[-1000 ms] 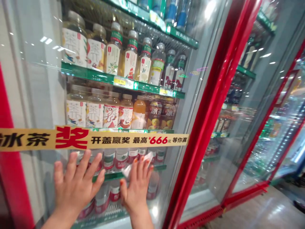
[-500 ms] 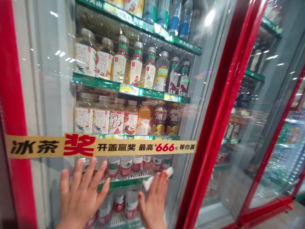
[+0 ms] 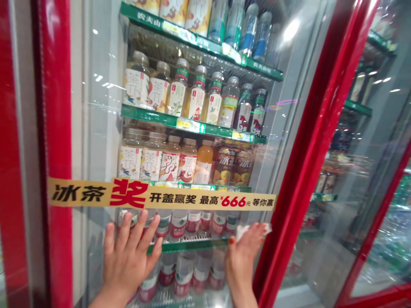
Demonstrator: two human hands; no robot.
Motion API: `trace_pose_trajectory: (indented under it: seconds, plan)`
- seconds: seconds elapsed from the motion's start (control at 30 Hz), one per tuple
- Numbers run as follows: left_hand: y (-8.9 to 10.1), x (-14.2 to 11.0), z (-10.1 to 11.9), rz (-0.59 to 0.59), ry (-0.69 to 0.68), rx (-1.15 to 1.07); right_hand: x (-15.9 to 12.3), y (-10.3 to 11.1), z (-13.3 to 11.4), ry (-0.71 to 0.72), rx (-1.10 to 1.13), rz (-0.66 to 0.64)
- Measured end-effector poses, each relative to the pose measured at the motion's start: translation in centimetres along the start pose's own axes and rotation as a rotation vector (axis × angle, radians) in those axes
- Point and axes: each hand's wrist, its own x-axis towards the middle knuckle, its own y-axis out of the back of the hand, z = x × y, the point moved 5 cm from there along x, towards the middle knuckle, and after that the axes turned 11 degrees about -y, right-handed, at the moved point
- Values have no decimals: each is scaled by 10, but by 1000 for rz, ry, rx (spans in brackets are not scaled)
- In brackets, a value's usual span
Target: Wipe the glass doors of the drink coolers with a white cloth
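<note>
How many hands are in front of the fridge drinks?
2. The left hand is spread below the yellow strip; the right hand, with a white tissue under it, is near the red door frame. I see no others.

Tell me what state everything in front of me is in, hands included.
Tall red-framed glass door: appears shut.
Long yellow lettered strip: stuck across the door.
Left bare hand: fingers spread against the door.
Right bare hand: fingers extended.
White tissue or cloth: beneath the right hand's fingers, edges showing.
Orange-drink plastic bottle: upright, capped.
White-labelled plastic tea bottles: upright, capped.
Clear, red-labelled plastic bottles: upright, some partly hidden.
</note>
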Motion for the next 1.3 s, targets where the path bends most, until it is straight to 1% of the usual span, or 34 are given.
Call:
trace_pose_trajectory:
  seconds: [0.03,0.07,0.1,0.13,0.17,0.2,0.23,0.27,0.3,0.33,0.37,0.43,0.47,0.5,0.53,0.57,0.63,0.67,0.7,0.73,0.77,0.83,0.87,0.9,0.93,0.97,1.0,1.07,1.1,1.13,1.17,1.2,1.27,1.3]
  plan:
    - [0,0,0,-1,-2,1,11,0,10,-94,-13,41]
    - [1,0,0,-2,-10,6,19,0,11,-139,-20,58]
    - [1,0,0,-7,-21,13,22,-1,2,-130,-21,44]
    - [2,-1,-1,-14,-31,18,19,-3,-13,-81,-19,-3]
    - [2,-2,-1,-25,-39,19,12,-6,-32,17,6,-74]
    - [2,-4,-2,-36,-44,15,0,-7,-52,176,42,-143]
    - [2,-5,-3,-45,-42,8,-12,-7,-67,325,74,-186]
    - [1,-7,-4,-54,-35,-1,-21,-4,-75,436,95,-205]
    - [1,-8,-5,-61,-29,-7,-24,-2,-74,490,98,-199]
    - [1,-9,-5,-66,-27,-9,-21,1,-65,464,87,-175]
    - [1,-9,-5,-70,-31,-8,-11,3,-51,363,67,-143]
    - [0,-7,-3,-68,-45,0,15,3,-22,61,34,-96]
    - [0,-5,-2,-64,-52,3,24,1,-14,-53,21,-81]
    - [0,-4,-1,-60,-58,5,29,0,-15,-90,8,-74]
    - [0,-2,-1,-56,-61,4,28,-2,-24,-34,0,-82]
    - [2,-1,-1,-53,-61,2,21,-2,-39,98,-2,-104]
    - [6,-2,-4,-52,-51,-21,-5,2,-66,426,14,-155]
    - [9,-4,-6,-56,-50,-43,-16,7,-71,542,30,-173]
    - [12,-9,-9,-64,-48,-64,-23,12,-69,594,44,-177]
    - [15,-14,-12,-75,-42,-78,-22,16,-61,588,54,-171]
    - [17,-20,-16,-88,-32,-78,-15,19,-50,532,59,-153]
    - [20,-33,-24,-102,-2,-33,12,17,-29,305,56,-121]
    - [21,-39,-27,-100,16,4,24,12,-25,181,51,-115]
    - [21,-43,-29,-93,27,34,32,6,-26,92,45,-121]
    - [20,-46,-30,-87,28,54,34,1,-36,61,37,-141]
    - [18,-48,-31,-82,29,65,29,-3,-51,113,36,-171]
    - [17,-50,-31,-79,30,68,19,-5,-70,237,44,-205]
    - [15,-50,-30,-78,34,62,-11,-1,-103,557,71,-262]
    - [14,-50,-30,-76,37,59,-24,2,-111,689,88,-272]
    - [14,-50,-30,-72,42,56,-30,6,-114,760,98,-264]
    - [14,-50,-29,-67,46,53,-28,8,-111,754,95,-240]
    - [14,-51,-29,-62,50,50,-18,8,-106,678,80,-207]
    - [14,-51,-29,-50,61,49,16,5,-98,425,37,-147]
    - [14,-52,-29,-44,66,47,32,2,-98,300,19,-133]
